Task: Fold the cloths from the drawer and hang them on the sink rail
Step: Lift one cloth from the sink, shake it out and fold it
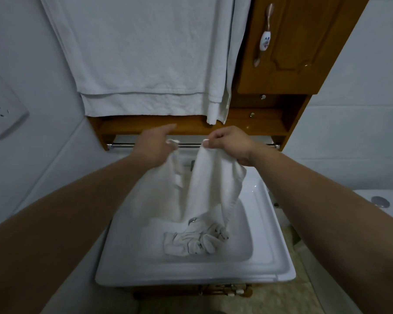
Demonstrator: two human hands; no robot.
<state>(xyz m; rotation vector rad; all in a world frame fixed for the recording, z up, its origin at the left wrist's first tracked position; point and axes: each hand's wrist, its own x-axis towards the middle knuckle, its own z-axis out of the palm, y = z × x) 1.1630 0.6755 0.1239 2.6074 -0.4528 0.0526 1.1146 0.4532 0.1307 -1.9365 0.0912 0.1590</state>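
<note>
I hold a white cloth (204,189) up over the white sink (270,257), just in front of the metal rail (188,145). My left hand (154,146) pinches one top corner and my right hand (229,143) pinches the other. The cloth sags between them and hangs down into the basin. A second white cloth (195,242) lies crumpled in the bottom of the sink. The rail is bare and sits under a wooden shelf (191,126).
A large white towel (141,60) hangs above the shelf. A wooden cabinet door (299,41) with a ceramic handle is at the upper right. A wall socket (3,107) is on the left, a toilet tank (381,202) on the right. The drawer front (225,291) shows below the sink.
</note>
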